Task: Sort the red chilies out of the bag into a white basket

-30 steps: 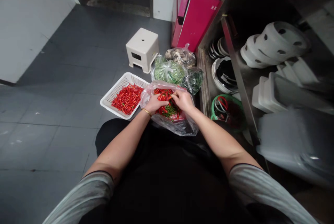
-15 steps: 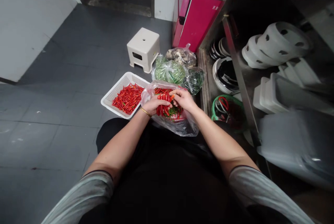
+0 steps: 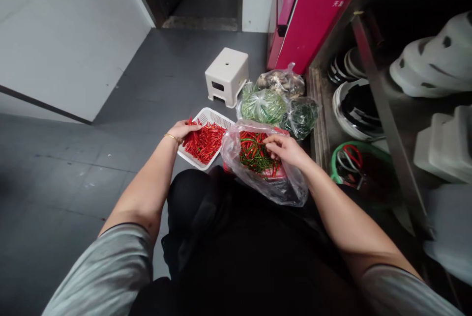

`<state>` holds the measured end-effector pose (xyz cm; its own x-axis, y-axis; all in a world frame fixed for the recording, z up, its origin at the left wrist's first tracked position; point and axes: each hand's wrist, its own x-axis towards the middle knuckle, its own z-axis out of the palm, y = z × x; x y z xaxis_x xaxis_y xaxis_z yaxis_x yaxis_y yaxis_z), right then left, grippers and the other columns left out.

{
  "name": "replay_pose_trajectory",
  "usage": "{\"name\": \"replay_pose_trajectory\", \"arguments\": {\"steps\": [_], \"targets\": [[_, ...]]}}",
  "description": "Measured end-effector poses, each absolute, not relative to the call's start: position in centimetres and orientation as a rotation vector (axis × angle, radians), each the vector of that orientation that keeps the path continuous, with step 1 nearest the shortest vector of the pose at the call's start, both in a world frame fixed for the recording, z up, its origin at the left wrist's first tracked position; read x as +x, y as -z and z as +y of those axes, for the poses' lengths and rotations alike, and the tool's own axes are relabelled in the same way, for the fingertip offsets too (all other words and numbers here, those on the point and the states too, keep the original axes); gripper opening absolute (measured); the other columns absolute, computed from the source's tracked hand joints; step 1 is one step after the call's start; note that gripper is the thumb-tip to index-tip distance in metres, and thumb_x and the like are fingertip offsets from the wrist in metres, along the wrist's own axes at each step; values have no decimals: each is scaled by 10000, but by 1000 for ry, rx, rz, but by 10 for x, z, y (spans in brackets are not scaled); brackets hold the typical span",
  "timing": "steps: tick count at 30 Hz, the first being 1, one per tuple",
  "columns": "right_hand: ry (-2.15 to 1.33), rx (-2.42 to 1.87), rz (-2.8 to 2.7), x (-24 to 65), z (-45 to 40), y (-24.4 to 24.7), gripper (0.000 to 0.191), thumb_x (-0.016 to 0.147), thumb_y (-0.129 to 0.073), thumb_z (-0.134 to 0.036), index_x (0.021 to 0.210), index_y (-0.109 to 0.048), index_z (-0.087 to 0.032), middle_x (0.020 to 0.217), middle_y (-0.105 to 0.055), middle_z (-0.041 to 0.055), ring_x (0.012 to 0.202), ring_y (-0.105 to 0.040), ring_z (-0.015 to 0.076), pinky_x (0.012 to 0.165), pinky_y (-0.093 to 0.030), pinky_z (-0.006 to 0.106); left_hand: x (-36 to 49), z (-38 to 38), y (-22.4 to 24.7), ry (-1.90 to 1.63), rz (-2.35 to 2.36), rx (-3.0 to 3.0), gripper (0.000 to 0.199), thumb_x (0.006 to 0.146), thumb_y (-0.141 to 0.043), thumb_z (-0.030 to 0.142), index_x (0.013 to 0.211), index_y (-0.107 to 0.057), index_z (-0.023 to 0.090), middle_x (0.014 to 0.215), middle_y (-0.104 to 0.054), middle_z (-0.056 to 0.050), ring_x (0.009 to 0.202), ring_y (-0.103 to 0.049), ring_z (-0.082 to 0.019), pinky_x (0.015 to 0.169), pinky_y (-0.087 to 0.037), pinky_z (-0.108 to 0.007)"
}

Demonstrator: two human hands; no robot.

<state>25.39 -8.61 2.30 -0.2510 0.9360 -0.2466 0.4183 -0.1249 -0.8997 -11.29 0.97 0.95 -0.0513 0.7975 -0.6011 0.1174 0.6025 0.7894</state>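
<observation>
A white perforated basket [image 3: 191, 159] on the floor holds a heap of red chilies [image 3: 208, 143]. At its left edge my left hand [image 3: 182, 130] is closed round several red chilies, which hang over the heap. Right of the basket lies an open clear plastic bag [image 3: 230, 146] with red chilies and green stems [image 3: 256, 158] inside. Over the bag's right part is my right hand [image 3: 282, 149], thumb and fingertips pinched together at the chilies; what is between them is too small to tell.
Behind the bag sit tied bags of green vegetables [image 3: 263, 104], dark greens [image 3: 301, 115] and mushrooms [image 3: 282, 82]. A white stool [image 3: 226, 72] stands beyond the basket. On the right are a green basket [image 3: 335, 161] with red-handled scissors and a metal shelf [image 3: 391, 124] with containers.
My left hand has moved left from the bag to the basket with the chilies. My right hand stays over the bag, now apart from the left. The view has shifted left.
</observation>
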Motion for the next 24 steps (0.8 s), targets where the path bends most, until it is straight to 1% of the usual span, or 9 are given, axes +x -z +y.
{"name": "replay_pose_trajectory", "arguments": {"steps": [3, 5, 7, 9, 11, 13, 15, 17, 24], "targets": [[-1343, -1538, -1675, 258, -85, -22, 375, 806, -579, -464, 1008, -635, -153, 638, -612, -12, 495, -593, 123, 466, -459, 218, -124, 22, 8, -692, 1839, 832, 668, 584, -841, 332, 1160, -588, 110, 1107, -654, -221, 1008, -641, -331, 781, -539, -433], [-1327, -1586, -1745, 262, -83, -22, 331, 848, -534, -436, 981, -640, -152, 610, -611, -8, 508, -600, 135, 502, -478, 236, -128, 24, 11, -736, 1920, 857, 617, 610, -822, 352, 1143, -599, 136, 1164, -633, -210, 1090, -602, -335, 791, -532, -417], [-1276, -1681, -1934, 262, -82, -19, 283, 888, -491, -385, 895, -657, -157, 621, -633, 16, 576, -630, 156, 590, -503, 265, -130, 23, 4, -775, 1856, 865, 445, 662, -781, 319, 1039, -630, 137, 1086, -661, -184, 1035, -626, -298, 747, -538, -376], [-1086, -1829, -2198, 254, -82, -10, 268, 907, -480, -332, 861, -675, -155, 762, -687, 71, 741, -665, 195, 726, -509, 308, -127, 18, -12, -865, 1718, 852, 280, 715, -725, 269, 937, -632, 126, 938, -683, -147, 875, -663, -228, 674, -538, -322], [-781, -1944, -2402, 239, -86, 2, 283, 906, -515, -338, 1029, -677, -140, 1043, -678, 143, 970, -640, 247, 862, -476, 351, -115, 7, -34, -983, 1566, 855, 214, 742, -692, 250, 894, -623, 116, 825, -678, -107, 735, -662, -169, 615, -531, -279], [-543, -1945, -2546, 222, -91, 14, 481, 877, -586, -406, 1283, -570, -150, 1297, -552, 193, 1152, -552, 301, 950, -430, 393, -92, -10, -58, -1059, 1406, 887, 227, 747, -694, 265, 900, -622, 113, 779, -675, -81, 672, -656, -140, 589, -530, -255], [-435, -1858, -2703, 211, -96, 22, 667, 822, -664, -448, 1409, -459, -206, 1409, -445, 199, 1234, -482, 340, 988, -396, 431, -60, -32, -77, -1075, 1246, 930, 244, 753, -702, 283, 913, -630, 113, 784, -682, -68, 674, -659, -127, 598, -534, -238], [-399, -1821, -2811, 212, -95, 24, 661, 812, -687, -418, 1408, -463, -243, 1384, -471, 183, 1224, -488, 334, 983, -394, 429, -26, -53, -86, -1007, 1119, 968, 234, 747, -715, 272, 904, -643, 113, 801, -693, -63, 698, -668, -120, 616, -535, -221], [-664, -2049, -2706, 268, -73, -1, 267, 875, -578, -235, 1121, -681, -245, 1068, -687, 59, 943, -625, 193, 789, -449, 263, 47, -73, -57, -598, 889, 837, 216, 747, -724, 244, 882, -672, 84, 781, -716, -97, 666, -693, -141, 592, -542, -215]]}}
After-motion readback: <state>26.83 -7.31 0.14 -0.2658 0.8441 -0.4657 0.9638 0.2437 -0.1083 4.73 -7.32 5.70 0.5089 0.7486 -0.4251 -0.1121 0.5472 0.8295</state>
